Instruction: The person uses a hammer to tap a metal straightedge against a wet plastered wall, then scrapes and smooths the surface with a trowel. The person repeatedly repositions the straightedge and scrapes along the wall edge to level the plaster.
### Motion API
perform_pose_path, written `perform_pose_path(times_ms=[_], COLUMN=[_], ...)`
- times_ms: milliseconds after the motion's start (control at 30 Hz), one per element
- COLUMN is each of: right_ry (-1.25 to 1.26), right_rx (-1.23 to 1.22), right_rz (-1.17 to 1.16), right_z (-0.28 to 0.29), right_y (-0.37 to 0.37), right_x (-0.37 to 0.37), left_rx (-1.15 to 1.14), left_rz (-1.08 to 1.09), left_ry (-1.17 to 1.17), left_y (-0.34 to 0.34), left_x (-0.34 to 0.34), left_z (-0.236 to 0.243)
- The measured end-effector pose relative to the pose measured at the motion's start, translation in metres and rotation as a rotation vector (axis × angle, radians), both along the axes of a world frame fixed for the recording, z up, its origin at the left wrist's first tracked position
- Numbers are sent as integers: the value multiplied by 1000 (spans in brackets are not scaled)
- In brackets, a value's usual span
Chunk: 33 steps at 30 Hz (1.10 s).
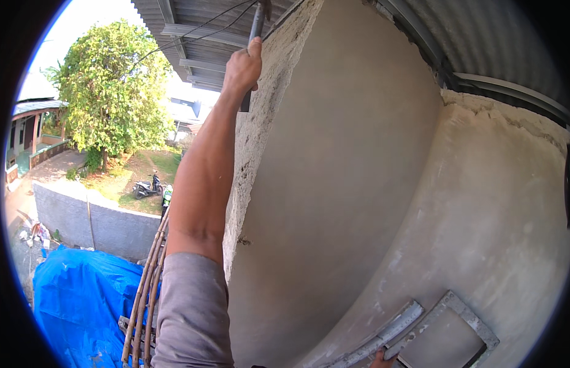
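My left hand [243,69] is raised high along the rough, broken edge of the plastered wall [334,153], its fingers closed round the grey handle of a hammer-like tool [261,12] just under the corrugated roof. The tool's head is partly hard to make out. Low on the right, my right hand [379,359] is mostly cut off by the lower edge, its fingers on a cement-crusted grey bar [389,325]. Beside it is a rectangular cement-stained frame [472,322] against the curving right-hand plaster.
A corrugated roof on metal beams [205,30] hangs overhead, with loose cables. Down on the left are bamboo poles [147,276], a blue tarpaulin [83,300], a low grey wall [95,214], a parked scooter [149,187], a tree [104,86] and a house [30,135].
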State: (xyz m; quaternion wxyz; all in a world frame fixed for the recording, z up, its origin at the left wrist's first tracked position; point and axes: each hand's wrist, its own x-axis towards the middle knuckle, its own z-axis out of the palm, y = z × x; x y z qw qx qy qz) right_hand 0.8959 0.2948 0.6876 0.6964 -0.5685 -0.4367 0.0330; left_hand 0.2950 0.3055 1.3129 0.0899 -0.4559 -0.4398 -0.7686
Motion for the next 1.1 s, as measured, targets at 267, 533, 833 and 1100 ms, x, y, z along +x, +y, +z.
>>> perform_pose_path(times_ms=[267,533,833,1100], right_ry=[-4,14,87,68], right_rx=[-32,-58,-8,-60], right_rz=[-34,-34,21,-37], right_z=[10,8,-6,22], right_y=[-2,3,19,-8], right_x=[4,6,13,-12], left_rx=[205,-17,-112,-132], left_rz=[-109,-124,31,-140], left_ry=[86,70,50,95], left_y=[-55,-47,-11,-23], left_x=[-1,21,-2,4], left_z=[-99,-129,-187,-199])
